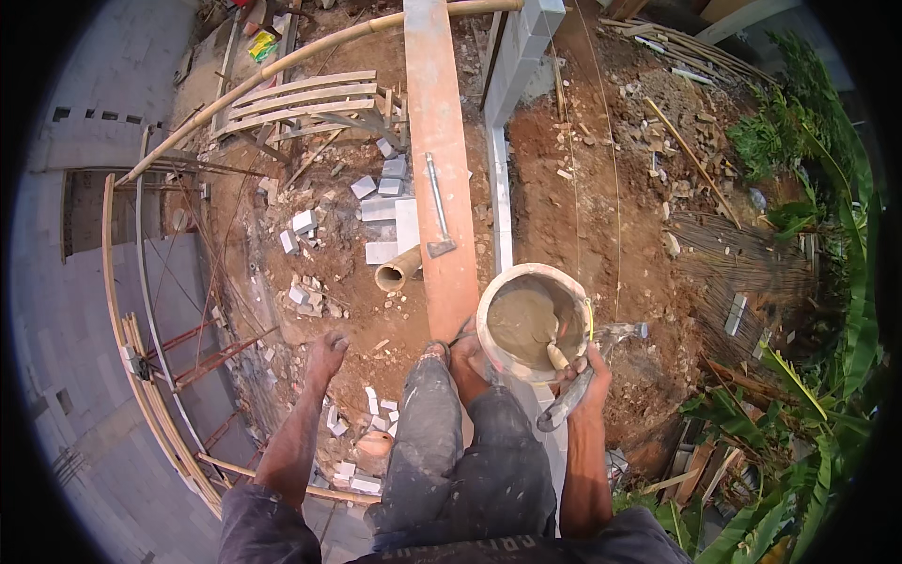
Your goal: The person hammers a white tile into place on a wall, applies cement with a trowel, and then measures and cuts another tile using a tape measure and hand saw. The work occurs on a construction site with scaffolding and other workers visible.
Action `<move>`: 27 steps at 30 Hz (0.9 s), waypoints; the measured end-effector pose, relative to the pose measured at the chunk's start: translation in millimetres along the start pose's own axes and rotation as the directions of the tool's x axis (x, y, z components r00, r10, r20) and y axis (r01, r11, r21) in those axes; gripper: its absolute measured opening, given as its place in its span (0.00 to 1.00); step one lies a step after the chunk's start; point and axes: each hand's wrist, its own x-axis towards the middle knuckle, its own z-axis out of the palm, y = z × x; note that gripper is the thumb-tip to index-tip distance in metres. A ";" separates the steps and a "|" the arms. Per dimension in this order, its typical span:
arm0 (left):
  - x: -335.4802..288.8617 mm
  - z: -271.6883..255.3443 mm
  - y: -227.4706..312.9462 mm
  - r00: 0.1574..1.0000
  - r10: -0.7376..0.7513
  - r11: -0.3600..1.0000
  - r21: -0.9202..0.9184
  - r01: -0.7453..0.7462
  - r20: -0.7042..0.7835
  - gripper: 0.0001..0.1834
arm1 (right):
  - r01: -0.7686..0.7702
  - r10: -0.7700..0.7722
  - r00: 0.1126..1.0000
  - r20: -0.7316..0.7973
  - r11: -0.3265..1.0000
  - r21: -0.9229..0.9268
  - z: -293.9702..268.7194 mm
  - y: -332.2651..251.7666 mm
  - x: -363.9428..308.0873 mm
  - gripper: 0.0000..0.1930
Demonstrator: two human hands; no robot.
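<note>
My right hand (590,374) is closed on a trowel (564,406). Its grey blade points down and left, and its wooden handle end shows at the rim of a round bucket (489,303) of wet grey mortar. The bucket rests by my knees at the near end of a long reddish plank (435,122). A hammer (439,209) lies on the plank further out. My left hand (327,353) hangs empty in the air to the left of the plank, touching nothing. My legs in stained grey trousers lie along the plank.
Far below is red earth strewn with grey block pieces (387,193), a short pipe (398,270), bamboo poles and curved timber forms (291,94). A grey block wall (519,47) runs beside the plank. Green plants (808,404) fill the right side.
</note>
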 end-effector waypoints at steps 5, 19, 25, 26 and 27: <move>8.1 29.2 -36.5 0.998 -0.059 0.985 -0.163 0.059 0.008 0.17 | -0.026 0.027 0.999 -0.027 1.000 0.005 36.9 -16.7 2.9 0.13; 72.5 12.9 7.6 0.987 -0.153 0.964 -0.212 0.159 0.045 0.16 | -0.087 0.085 0.996 -0.020 0.992 -0.093 143.7 -52.4 43.5 0.15; 104.2 -33.7 -2.3 0.982 -0.189 0.955 -0.234 0.182 -0.010 0.15 | 0.042 -0.045 0.999 -0.018 0.990 -0.134 188.1 -83.7 61.1 0.19; 109.1 -44.8 3.4 0.984 -0.179 0.961 -0.216 0.170 -0.022 0.15 | 0.059 -0.062 0.998 -0.023 0.991 -0.122 197.4 -88.1 62.1 0.20; 113.3 -54.0 9.8 0.973 -0.231 0.944 -0.247 0.220 -0.017 0.15 | 0.075 -0.079 0.996 -0.029 0.991 -0.111 208.4 -92.7 63.2 0.21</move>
